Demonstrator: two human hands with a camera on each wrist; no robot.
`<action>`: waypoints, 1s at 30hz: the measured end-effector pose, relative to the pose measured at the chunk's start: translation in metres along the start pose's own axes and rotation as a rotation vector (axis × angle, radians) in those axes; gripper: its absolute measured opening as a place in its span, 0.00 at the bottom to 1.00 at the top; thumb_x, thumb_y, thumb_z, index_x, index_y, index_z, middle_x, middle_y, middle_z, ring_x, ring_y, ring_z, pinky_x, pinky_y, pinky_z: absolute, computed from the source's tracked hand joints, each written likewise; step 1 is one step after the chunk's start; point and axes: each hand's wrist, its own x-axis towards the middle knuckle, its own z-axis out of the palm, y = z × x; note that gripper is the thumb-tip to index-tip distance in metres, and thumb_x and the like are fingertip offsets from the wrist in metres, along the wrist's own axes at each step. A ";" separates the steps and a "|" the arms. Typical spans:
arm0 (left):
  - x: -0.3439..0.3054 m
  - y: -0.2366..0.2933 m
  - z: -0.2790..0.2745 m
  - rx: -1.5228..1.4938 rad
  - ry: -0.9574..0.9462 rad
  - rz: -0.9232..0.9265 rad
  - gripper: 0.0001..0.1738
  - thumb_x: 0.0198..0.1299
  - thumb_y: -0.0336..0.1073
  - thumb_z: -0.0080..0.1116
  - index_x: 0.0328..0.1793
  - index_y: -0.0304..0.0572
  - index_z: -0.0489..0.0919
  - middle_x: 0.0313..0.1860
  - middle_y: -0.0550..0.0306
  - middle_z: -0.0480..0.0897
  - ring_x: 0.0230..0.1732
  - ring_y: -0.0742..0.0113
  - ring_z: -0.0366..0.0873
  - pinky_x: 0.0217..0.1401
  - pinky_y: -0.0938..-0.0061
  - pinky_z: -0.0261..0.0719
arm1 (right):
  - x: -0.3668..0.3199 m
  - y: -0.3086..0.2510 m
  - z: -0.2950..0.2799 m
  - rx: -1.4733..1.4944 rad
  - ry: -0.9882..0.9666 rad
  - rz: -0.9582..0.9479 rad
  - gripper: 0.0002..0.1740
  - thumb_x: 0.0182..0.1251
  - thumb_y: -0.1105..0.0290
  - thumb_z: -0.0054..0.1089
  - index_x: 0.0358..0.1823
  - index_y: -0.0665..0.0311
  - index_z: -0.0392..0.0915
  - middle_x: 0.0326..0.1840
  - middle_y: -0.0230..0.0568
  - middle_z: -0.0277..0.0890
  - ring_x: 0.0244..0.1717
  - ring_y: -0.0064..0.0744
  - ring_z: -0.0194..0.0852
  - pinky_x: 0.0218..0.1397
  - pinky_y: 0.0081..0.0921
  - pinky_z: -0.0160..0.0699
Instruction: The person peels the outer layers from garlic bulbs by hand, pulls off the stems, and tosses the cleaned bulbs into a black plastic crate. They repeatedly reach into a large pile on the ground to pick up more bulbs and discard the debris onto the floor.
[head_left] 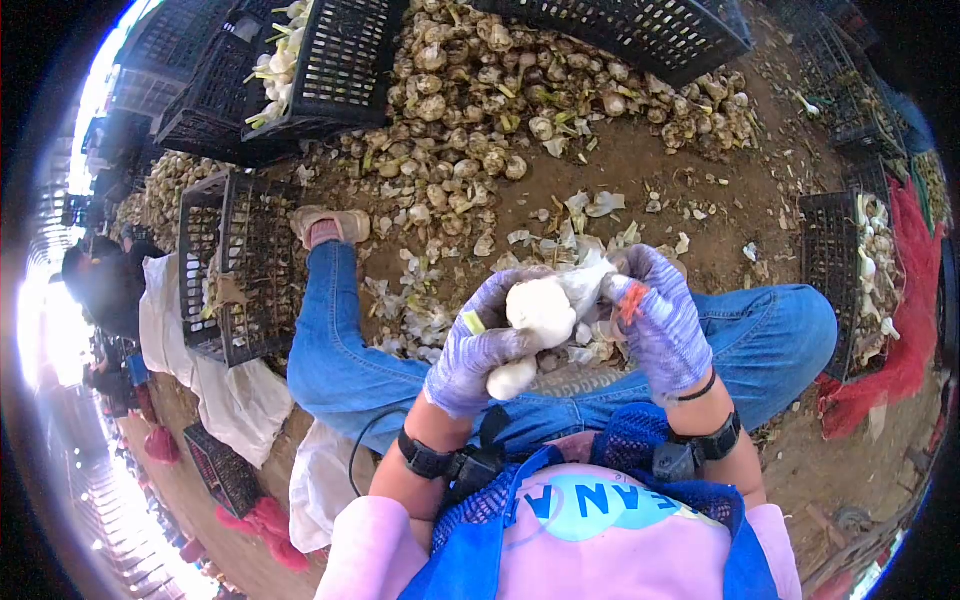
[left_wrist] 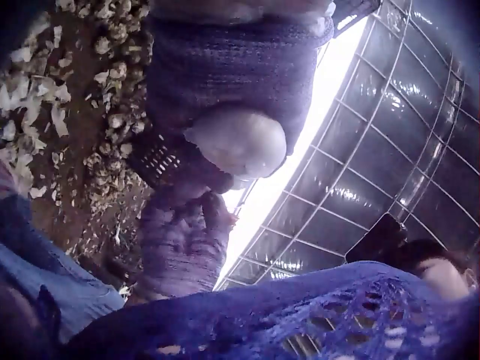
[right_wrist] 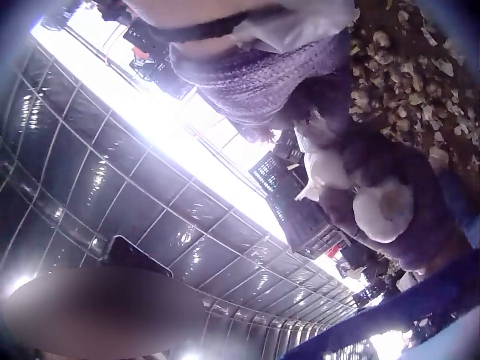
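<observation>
Both hands wear purple knit gloves. In the head view my left hand [head_left: 478,345] grips a white garlic bulb [head_left: 540,312], its fingers behind and thumb in front. A second garlic bulb [head_left: 512,378] sits lower in the same hand, below the thumb. My right hand [head_left: 660,325] pinches the papery skin [head_left: 587,285] at the upper right of the first bulb. An orange-red patch shows on the right glove. In the left wrist view one bulb [left_wrist: 240,142] bulges from the left hand. The right wrist view shows a bulb [right_wrist: 384,210] against the left glove.
Unpeeled garlic [head_left: 450,100] lies heaped on the soil ahead, with loose skins [head_left: 430,290] between the legs. Black crates stand around: one with cleaned bulbs [head_left: 330,70], another at left [head_left: 235,270], one at right [head_left: 828,270] beside red netting [head_left: 900,330]. White sacks [head_left: 220,380] lie at left.
</observation>
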 end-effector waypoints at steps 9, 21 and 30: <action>-0.005 0.003 -0.009 0.316 -0.099 0.156 0.43 0.43 0.38 0.70 0.65 0.39 0.60 0.52 0.54 0.72 0.54 0.64 0.71 0.57 0.70 0.69 | 0.001 -0.011 -0.020 -0.548 -0.045 -0.306 0.15 0.57 0.73 0.53 0.46 0.71 0.71 0.39 0.41 0.74 0.40 0.27 0.73 0.45 0.21 0.72; -0.009 0.003 -0.004 0.653 -0.004 0.330 0.34 0.47 0.39 0.65 0.61 0.35 0.67 0.48 0.53 0.74 0.52 0.67 0.70 0.57 0.74 0.66 | -0.021 -0.025 0.016 -0.556 -0.174 -0.251 0.15 0.54 0.74 0.60 0.44 0.68 0.77 0.37 0.44 0.79 0.39 0.29 0.77 0.43 0.23 0.74; -0.007 0.009 -0.011 0.297 -0.091 0.059 0.36 0.49 0.41 0.64 0.63 0.34 0.65 0.53 0.54 0.75 0.54 0.66 0.70 0.60 0.72 0.64 | -0.020 -0.009 0.013 -0.348 -0.139 -0.056 0.11 0.56 0.75 0.58 0.42 0.70 0.75 0.35 0.38 0.78 0.39 0.20 0.73 0.42 0.19 0.73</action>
